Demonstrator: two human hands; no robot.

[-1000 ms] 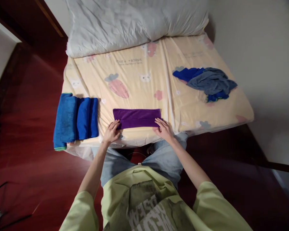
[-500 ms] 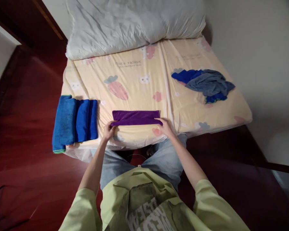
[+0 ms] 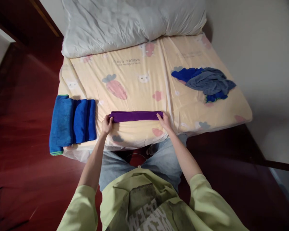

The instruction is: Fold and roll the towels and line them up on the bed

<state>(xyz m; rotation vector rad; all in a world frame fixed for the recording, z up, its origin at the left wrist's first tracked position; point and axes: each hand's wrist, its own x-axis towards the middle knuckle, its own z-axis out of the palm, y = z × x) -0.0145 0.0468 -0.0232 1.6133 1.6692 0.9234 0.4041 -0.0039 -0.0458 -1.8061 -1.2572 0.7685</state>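
A purple towel (image 3: 136, 116), folded into a narrow strip, lies across the front part of the bed. At its left end my left hand (image 3: 107, 124) is closed, with the thumb on top. My right hand (image 3: 164, 121) pinches the other end the same way. Left of my left hand, folded blue towels (image 3: 80, 121) lie in an overlapping row. The outermost blue towel (image 3: 61, 125) has a green edge and hangs slightly over the bed's corner.
The bed (image 3: 132, 93) has a yellow sheet with carrot and rabbit prints. A crumpled heap of grey and blue cloths (image 3: 207, 81) lies at the right. Along the back is a large pale quilt (image 3: 135, 25). A wall (image 3: 262, 80) stands on the right.
The purple towel's near edge has been folded away from me, making a narrower strip. Both hands have moved slightly forward with its ends.
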